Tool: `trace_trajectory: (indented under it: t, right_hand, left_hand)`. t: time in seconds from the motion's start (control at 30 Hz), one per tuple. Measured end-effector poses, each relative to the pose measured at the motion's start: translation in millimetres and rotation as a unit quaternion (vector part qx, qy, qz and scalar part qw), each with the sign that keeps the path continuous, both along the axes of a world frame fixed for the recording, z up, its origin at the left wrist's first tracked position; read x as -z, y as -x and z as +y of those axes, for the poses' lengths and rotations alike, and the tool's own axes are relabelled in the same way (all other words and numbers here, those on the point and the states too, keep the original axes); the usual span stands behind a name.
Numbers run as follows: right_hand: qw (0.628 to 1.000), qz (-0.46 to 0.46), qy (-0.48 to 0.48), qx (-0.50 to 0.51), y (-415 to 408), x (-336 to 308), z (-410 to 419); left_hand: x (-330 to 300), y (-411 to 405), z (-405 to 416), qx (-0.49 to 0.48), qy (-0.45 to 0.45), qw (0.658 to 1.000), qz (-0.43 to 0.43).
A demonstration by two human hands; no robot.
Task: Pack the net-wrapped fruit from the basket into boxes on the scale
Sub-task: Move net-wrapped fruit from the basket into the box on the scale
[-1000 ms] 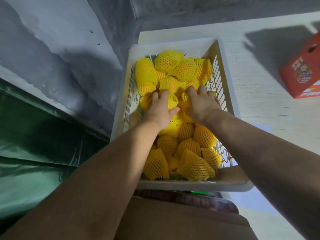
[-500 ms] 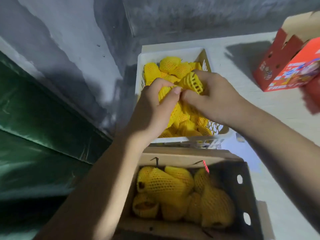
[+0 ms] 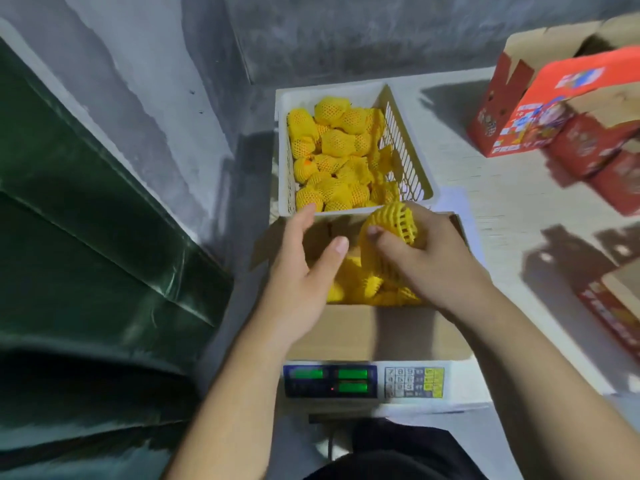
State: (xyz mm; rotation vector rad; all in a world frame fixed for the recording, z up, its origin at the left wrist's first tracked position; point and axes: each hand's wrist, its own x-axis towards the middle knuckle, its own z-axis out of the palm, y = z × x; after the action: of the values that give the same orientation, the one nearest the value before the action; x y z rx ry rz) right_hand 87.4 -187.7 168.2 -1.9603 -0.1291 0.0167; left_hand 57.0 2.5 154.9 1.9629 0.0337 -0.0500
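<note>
Over the cardboard box point(image 3: 349, 336) on the scale point(image 3: 363, 382), right hand point(image 3: 429, 261) grips one netted fruit point(image 3: 393, 221); left hand point(image 3: 304, 268) relaxed, empty. Basket point(image 3: 408, 147) at 12 o'clock. Best lowered gently into a gap among those already packed, not dropped.

Dim indoor light; hard shadows on white table point(image 3: 485, 209); motion blur right; wide-angle edge distortion.

Rough grey concrete walls point(image 3: 145, 109) meet in a corner point(image 3: 242, 53) at the top of the view, streaked with paler patches. A dark green sheet point(image 3: 86, 244), glossy and creased, slopes along the left wall. To the right lies a pale, whitish surface point(image 3: 485, 188), crossed by hard dark shadows point(image 3: 450, 98) under bright light
</note>
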Motion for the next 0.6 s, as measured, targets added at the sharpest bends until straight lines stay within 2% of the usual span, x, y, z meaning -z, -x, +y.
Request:
trace_trajectory:
  t: [0.1, 0.17, 0.27, 0.47, 0.6]
  right_hand:
    - [0.998, -0.001, -0.053, 0.036, 17.3, -3.8, 5.2]
    - [0.995, 0.003, -0.082, 0.056, 29.0, -8.0, 13.9]
    - [0.985, 0.067, -0.151, 0.053, 42.9, -9.1, 30.2]
    - [0.968, 0.144, -0.206, 0.019, 68.2, -9.4, 50.3]
    - [0.961, 0.13, -0.241, 0.027, 74.2, -6.5, 50.3]
  left_hand:
    - [-11.6, 6.7, 7.6, 0.009, 0.006, 1.0, -0.027]
    - [-14.5, 14.9, 12.1, 0.066, 0.015, 0.998, 0.001]
    - [-11.9, 31.6, 11.6, 0.125, 0.043, 0.991, 0.036]
    - [5.2, 46.9, 13.9, 0.094, 0.073, 0.993, 0.013]
    - [8.1, 53.5, 22.4, 0.031, 0.105, 0.994, -0.024]
